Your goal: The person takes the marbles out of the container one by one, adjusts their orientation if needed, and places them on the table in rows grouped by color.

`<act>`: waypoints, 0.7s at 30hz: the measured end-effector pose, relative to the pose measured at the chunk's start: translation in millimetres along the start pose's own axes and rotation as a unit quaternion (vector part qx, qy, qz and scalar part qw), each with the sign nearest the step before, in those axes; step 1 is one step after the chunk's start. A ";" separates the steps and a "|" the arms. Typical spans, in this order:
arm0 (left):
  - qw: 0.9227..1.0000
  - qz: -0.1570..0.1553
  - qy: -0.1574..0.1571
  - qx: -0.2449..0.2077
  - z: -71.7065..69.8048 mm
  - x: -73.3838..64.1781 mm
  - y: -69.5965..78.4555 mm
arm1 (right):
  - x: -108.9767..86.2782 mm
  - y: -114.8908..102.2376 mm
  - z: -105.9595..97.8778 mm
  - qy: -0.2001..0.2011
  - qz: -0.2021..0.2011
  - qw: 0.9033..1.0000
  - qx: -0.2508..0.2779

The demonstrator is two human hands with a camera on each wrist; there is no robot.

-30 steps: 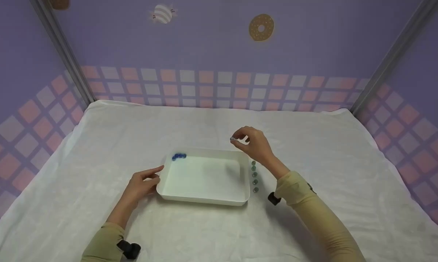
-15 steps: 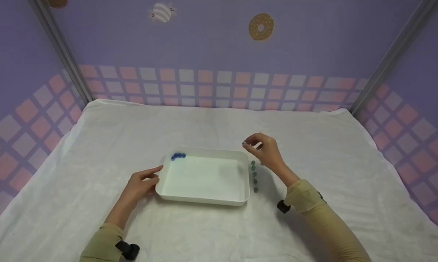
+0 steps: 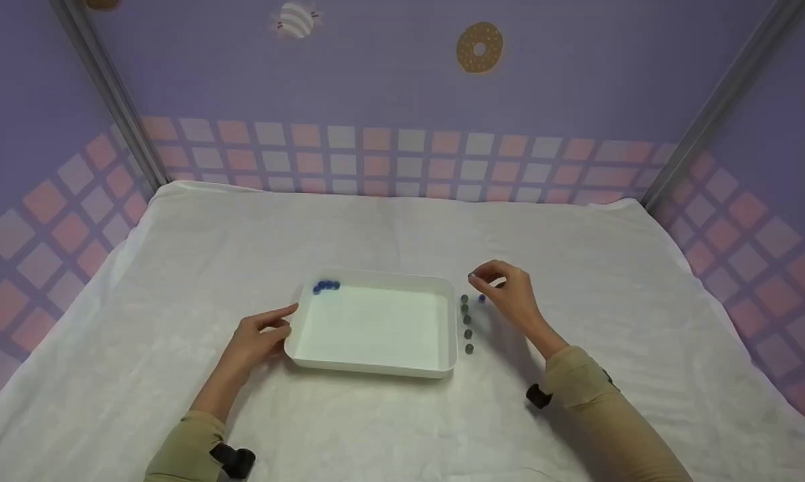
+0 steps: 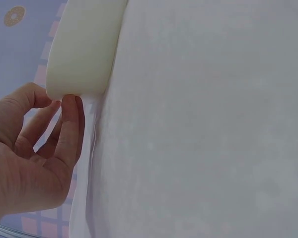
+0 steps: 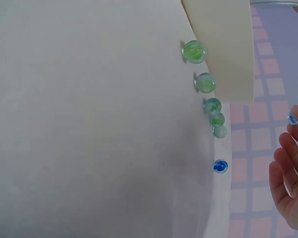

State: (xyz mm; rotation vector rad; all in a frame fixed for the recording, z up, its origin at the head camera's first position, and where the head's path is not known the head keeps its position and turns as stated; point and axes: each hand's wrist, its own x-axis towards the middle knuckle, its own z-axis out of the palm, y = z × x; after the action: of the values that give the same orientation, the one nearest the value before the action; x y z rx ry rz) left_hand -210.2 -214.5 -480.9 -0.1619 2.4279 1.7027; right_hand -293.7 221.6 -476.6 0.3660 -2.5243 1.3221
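Note:
A shallow white tray (image 3: 375, 371) lies on the cloth, with several blue marbles (image 3: 328, 285) grouped in its far left corner. My left hand (image 3: 258, 338) rests against the tray's left end, its fingertips touching the outer wall and rim; the left wrist view shows the fingers (image 4: 69, 129) loosely bent at the tray's corner. Beyond the tray's right side, my right hand (image 3: 509, 291) pinches a clear and blue marble (image 5: 292, 119) between thumb and forefinger, held above the cloth. Another blue marble (image 3: 482, 298) lies on the cloth just left of this hand.
Several green marbles (image 3: 467, 320) form a line along the tray's right side, close to its wall. A white cloth (image 3: 348, 435) covers the table. Purple panels (image 3: 375, 80) with a pink and white check stand around the back and sides.
My right hand has moved right and nearer with the marble between its fingertips, away from the tray's far right corner. The loose blue marble now shows beside it. The left hand stays at the tray.

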 end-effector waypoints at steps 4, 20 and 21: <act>1.000 0.004 -0.001 0.002 -0.4 -0.9 0.3 | -5.1 4.0 -2.8 -0.003 0.010 1.000 -0.007; 1.000 -0.019 0.006 0.010 1.1 1.8 1.9 | -19.2 20.6 -6.3 -0.025 0.061 0.997 -0.046; 1.000 -0.019 0.006 0.010 1.3 1.8 2.2 | -19.9 21.2 -6.9 -0.028 0.066 0.996 -0.049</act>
State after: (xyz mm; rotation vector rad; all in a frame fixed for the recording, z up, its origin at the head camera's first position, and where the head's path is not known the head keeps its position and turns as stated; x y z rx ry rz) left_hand -212.3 -212.6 -479.7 -0.2167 2.4333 1.6661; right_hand -281.6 240.9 -495.9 0.2217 -2.6903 1.2441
